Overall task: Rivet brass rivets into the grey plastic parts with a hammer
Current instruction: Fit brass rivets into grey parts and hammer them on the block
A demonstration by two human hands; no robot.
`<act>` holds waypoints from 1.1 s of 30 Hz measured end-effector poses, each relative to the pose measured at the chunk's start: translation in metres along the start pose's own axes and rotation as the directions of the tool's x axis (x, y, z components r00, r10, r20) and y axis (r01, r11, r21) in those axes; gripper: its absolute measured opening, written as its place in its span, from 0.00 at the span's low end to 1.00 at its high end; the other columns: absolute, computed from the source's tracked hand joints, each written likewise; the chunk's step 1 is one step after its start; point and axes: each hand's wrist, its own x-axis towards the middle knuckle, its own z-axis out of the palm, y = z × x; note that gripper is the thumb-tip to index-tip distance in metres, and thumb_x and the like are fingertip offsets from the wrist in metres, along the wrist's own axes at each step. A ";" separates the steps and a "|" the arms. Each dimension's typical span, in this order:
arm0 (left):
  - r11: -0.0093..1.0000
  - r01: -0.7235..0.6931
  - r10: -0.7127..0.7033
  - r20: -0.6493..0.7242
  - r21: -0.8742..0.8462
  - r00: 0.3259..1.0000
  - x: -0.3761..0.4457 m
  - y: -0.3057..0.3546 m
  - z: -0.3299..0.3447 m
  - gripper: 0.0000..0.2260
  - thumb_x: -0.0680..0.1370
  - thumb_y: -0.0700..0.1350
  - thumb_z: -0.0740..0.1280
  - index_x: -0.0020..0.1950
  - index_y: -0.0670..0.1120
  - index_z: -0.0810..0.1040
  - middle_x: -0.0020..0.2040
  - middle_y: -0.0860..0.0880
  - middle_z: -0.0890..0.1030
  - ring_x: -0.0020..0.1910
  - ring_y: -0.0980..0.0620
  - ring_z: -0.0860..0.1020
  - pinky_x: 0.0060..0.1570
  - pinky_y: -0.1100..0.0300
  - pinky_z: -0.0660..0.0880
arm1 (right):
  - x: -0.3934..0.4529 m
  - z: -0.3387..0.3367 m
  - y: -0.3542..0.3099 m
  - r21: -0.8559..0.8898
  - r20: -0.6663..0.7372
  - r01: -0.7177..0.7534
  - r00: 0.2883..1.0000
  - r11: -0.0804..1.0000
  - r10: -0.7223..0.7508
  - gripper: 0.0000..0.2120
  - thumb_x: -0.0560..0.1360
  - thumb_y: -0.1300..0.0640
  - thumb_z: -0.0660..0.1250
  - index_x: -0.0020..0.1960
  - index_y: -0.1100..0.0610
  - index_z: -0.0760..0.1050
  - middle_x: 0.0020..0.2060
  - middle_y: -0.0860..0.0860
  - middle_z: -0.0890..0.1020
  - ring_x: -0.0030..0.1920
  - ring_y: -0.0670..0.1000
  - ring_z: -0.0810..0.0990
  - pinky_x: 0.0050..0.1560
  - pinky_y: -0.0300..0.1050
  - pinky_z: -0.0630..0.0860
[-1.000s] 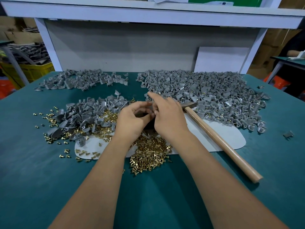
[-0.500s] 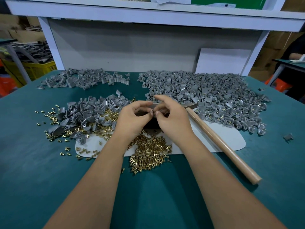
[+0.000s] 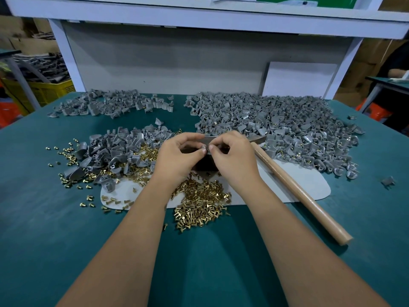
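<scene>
My left hand and my right hand meet at the middle of the table, fingertips pinching a small grey plastic part between them. Whether a rivet is in it is too small to tell. A dark block sits just under the hands. Below the wrists lies a heap of brass rivets. The hammer lies untouched to the right, its wooden handle pointing toward the front right. A pile of grey parts mixed with rivets is on the left.
A large pile of grey parts with rivets fills the back right, a smaller one the back left. A white mat lies under the work spot. One stray part sits far right. A white shelf frame stands behind.
My right forefinger has curled in from pointing out, and both hands' fingertips have closed together on the small part. The hammer has not moved.
</scene>
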 end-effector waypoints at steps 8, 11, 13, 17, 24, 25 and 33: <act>0.999 -0.034 0.034 0.010 -0.023 0.999 0.000 0.000 0.000 0.15 0.73 0.35 0.74 0.48 0.55 0.81 0.37 0.57 0.84 0.41 0.65 0.81 0.43 0.75 0.73 | 0.003 0.004 -0.001 -0.227 0.008 0.132 0.991 0.965 -0.134 0.06 0.73 0.58 0.67 0.38 0.52 0.73 0.41 0.47 0.76 0.47 0.48 0.70 0.45 0.42 0.64; 0.999 -0.037 0.037 0.018 -0.038 0.999 0.000 0.000 0.001 0.14 0.73 0.35 0.74 0.47 0.55 0.81 0.36 0.57 0.84 0.40 0.66 0.81 0.41 0.75 0.73 | 0.004 0.004 -0.003 -0.273 0.026 0.146 0.989 0.951 -0.144 0.07 0.73 0.58 0.66 0.38 0.51 0.72 0.40 0.46 0.74 0.47 0.49 0.71 0.45 0.44 0.65; 0.999 -0.036 0.037 0.021 -0.039 0.999 0.000 0.000 0.001 0.14 0.73 0.35 0.73 0.47 0.55 0.81 0.36 0.57 0.84 0.40 0.65 0.81 0.41 0.74 0.73 | 0.004 0.004 -0.004 -0.294 0.024 0.161 0.987 0.942 -0.161 0.08 0.74 0.58 0.66 0.38 0.51 0.70 0.41 0.46 0.75 0.47 0.51 0.72 0.46 0.46 0.68; 0.999 -0.030 0.030 0.014 -0.011 0.999 0.000 0.000 0.001 0.14 0.73 0.36 0.74 0.48 0.56 0.82 0.39 0.55 0.84 0.43 0.64 0.81 0.43 0.73 0.74 | 0.001 0.006 -0.002 -0.245 0.000 0.157 0.987 0.957 -0.162 0.08 0.73 0.60 0.66 0.38 0.52 0.71 0.39 0.46 0.74 0.47 0.51 0.73 0.48 0.50 0.70; 1.000 0.009 -0.009 -0.011 0.014 1.000 0.001 -0.001 0.001 0.09 0.73 0.39 0.75 0.45 0.54 0.84 0.42 0.52 0.85 0.46 0.57 0.82 0.48 0.65 0.78 | 0.001 -0.001 0.003 0.125 0.038 -0.046 0.998 0.991 0.041 0.09 0.78 0.59 0.62 0.40 0.56 0.78 0.41 0.47 0.78 0.46 0.48 0.74 0.47 0.46 0.71; 1.000 0.013 -0.013 -0.014 0.008 1.000 0.001 -0.001 0.001 0.08 0.73 0.39 0.75 0.45 0.53 0.84 0.43 0.52 0.85 0.47 0.55 0.83 0.50 0.61 0.79 | 0.002 -0.002 0.002 0.177 0.037 -0.086 0.996 0.980 0.081 0.10 0.78 0.58 0.61 0.42 0.56 0.78 0.41 0.48 0.78 0.45 0.47 0.75 0.45 0.45 0.71; 1.000 0.021 -0.021 0.004 -0.022 1.000 0.002 -0.001 0.001 0.08 0.72 0.36 0.75 0.45 0.50 0.85 0.46 0.49 0.86 0.50 0.50 0.83 0.56 0.51 0.80 | 0.004 -0.003 -0.003 0.076 0.061 -0.051 0.997 0.996 0.047 0.05 0.74 0.59 0.68 0.41 0.52 0.79 0.41 0.44 0.76 0.45 0.45 0.73 0.45 0.40 0.68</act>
